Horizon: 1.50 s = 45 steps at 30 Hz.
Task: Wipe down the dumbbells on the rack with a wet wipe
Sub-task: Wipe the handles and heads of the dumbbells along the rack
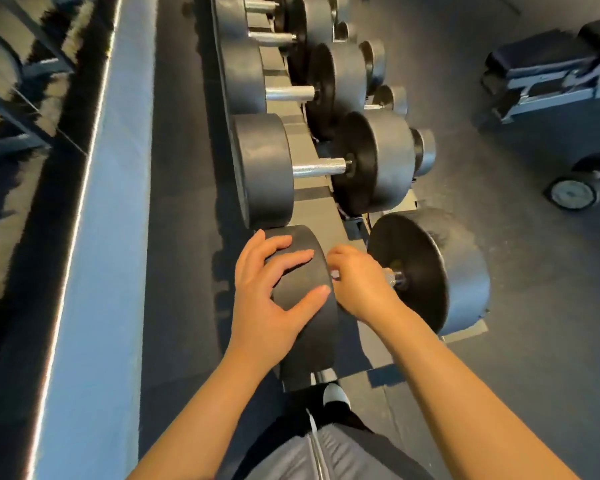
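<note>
While left hand steadies matte round dumbbell, right hand clasps its handle.

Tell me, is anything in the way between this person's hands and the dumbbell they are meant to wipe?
Nothing visible. The left hand already rests with spread fingers on the nearest dumbbell, on its near weight. The right hand is curled at the handle beside it, with a small pale scrap showing at the fingers, perhaps the wipe.

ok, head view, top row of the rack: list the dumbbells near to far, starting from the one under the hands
Nearest dumbbell, with the left hand resting on its left head and the right hand over its handle → second dumbbell → third dumbbell → fourth dumbbell. Beyond that the row runs out of frame.
</note>
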Tool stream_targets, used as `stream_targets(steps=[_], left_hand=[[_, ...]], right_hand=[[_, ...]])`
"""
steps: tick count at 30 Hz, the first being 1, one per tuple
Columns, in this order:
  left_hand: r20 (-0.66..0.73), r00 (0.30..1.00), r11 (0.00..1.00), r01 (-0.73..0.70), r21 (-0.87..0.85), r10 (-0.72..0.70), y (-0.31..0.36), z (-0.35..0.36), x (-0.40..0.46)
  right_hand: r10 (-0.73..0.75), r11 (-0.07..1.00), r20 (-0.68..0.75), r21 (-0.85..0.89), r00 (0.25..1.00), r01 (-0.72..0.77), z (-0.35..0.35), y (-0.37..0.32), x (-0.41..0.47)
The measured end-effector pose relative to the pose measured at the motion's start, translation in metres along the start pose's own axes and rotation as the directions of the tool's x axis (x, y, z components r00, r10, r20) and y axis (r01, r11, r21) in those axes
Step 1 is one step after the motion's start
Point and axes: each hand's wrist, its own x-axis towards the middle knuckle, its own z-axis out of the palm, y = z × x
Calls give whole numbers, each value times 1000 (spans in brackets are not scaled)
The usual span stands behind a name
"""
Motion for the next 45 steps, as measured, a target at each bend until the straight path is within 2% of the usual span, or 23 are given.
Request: stream_targets(steps=[3,6,8,11,16,18,22,25,27,30,32,34,36,38,39,40,41,42,43,44,45], left_hand=[[48,997,996,61,-65,-58,0,-2,13],[57,997,993,47,-110,-41,-2,-1,16],[62,998,994,39,-101,-33,-2,-1,17],[78,996,996,52,-72,-46,0,-3,17],[111,975,970,207,-124,-194,7,-5,28],[77,976,970,213,-115,-205,8,-2,31],[49,982,973,190,-134,-185,7,-1,31],[33,985,975,174,-139,-171,7,-2,32],[32,985,975,170,-139,-167,7,-2,32],[33,982,971,186,-149,-184,9,-2,32],[21,979,967,202,-155,-201,11,-1,33],[11,978,967,209,-143,-210,10,0,33],[1,976,966,217,-141,-219,11,-2,32],[-18,972,961,228,-154,-233,12,-2,32],[-20,971,961,232,-150,-237,13,-2,32],[-20,970,960,238,-146,-243,14,-1,31],[-22,968,959,243,-146,-249,13,-1,31],[-24,968,958,245,-147,-251,12,0,32],[-27,969,960,240,-141,-246,12,-1,32],[-29,970,963,236,-133,-242,12,0,31],[-32,970,964,236,-126,-241,12,0,31]], right_hand=[[180,983,184,-71,966,-169,-14,-10,20],[192,979,227,-116,955,-169,-15,-15,20],[148,988,178,-58,973,-140,-13,-15,12],[43,996,32,71,999,-45,-5,-3,-7],[12,994,-78,107,997,-4,10,2,-32],[9,997,-86,80,996,-2,7,-2,-26],[64,998,94,12,993,-66,-14,-9,0],[165,986,309,-74,937,-149,-23,-13,29],[166,985,376,-99,911,-139,-22,-15,38],[70,997,258,-45,963,-61,-16,-6,22],[-41,998,72,42,997,39,-5,8,3],[-144,983,-146,90,979,158,14,20,-16],[-143,973,-286,133,947,187,47,29,-36],[-75,964,-313,221,947,150,88,35,-54],[38,934,-294,349,955,70,102,37,-59],[208,840,-245,542,947,-44,110,36,-60],[377,646,-143,748,915,-149,111,35,-57],[486,389,-5,896,874,-211,107,33,-49],[522,134,147,959,840,-251,103,32,-40],[495,-77,284,956,821,-284,99,30,-33],[438,-228,387,921,811,-316,96,28,-27]])
